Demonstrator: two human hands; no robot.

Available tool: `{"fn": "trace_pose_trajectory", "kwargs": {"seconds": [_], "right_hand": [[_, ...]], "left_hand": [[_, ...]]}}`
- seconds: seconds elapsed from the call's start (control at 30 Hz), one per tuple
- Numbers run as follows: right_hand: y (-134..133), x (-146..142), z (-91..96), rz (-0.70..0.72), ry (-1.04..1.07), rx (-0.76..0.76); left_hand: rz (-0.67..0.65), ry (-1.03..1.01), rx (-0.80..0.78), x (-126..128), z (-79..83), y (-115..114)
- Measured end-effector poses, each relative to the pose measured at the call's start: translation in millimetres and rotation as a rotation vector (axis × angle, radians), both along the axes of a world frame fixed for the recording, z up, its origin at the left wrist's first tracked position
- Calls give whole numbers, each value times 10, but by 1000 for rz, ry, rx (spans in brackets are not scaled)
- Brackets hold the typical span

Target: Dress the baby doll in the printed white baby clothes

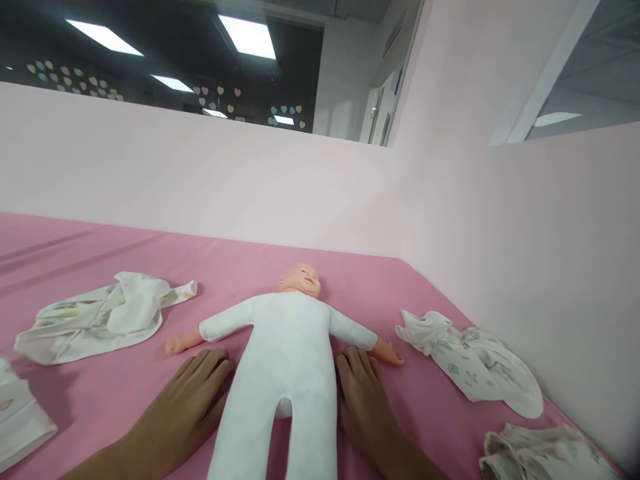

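Note:
A baby doll (290, 340) with a white cloth body lies on its back on a pink sheet (240, 257). Its head points away from me, its arms are spread, and its lower legs run out of the bottom of view. On the left of the doll's torso, my left hand (187, 397) rests on the sheet, fingers loosely bent and holding nothing. My right hand (363, 400) lies against the doll's other side, below its forearm, also without anything visible in it. Both thumbs are partly hidden beside the doll.
A crumpled white baby garment (107, 317) lies at left, with white folded cloth (20, 417) nearer me. To the right are a patterned baby garment (473, 360) and another folded cloth (545, 453). White walls (250, 187) with windows border the sheet behind and at right.

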State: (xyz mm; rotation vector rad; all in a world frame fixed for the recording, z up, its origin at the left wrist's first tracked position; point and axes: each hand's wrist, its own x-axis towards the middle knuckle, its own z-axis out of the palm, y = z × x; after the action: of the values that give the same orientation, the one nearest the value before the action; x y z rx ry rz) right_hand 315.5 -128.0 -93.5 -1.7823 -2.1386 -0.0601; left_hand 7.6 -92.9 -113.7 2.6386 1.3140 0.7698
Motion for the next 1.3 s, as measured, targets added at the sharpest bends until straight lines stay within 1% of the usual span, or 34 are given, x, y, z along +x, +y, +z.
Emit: {"fn": "trace_pose_trajectory", "kwargs": {"seconds": [0.2,0.33,0.5,0.67,0.83,1.17,1.3], "right_hand": [[-10,-6,4,1,18,14],[-13,-5,9,2,5,-1],[-15,-1,-1,3,2,8],[-16,-4,0,-4,6,24],[-17,-9,6,3,-4,21],[-5,-9,18,-10,23,-28],[-14,-16,36,-12,27,-24]], "left_hand": [[-2,23,-38,-5,50,-6],[1,49,-40,-12,27,3],[3,30,4,-19,-11,16],[-3,69,-27,-17,22,5],[7,57,-54,-9,38,-2],[4,23,-16,-13,13,7],[-8,27,-27,-11,19,-4]]}}
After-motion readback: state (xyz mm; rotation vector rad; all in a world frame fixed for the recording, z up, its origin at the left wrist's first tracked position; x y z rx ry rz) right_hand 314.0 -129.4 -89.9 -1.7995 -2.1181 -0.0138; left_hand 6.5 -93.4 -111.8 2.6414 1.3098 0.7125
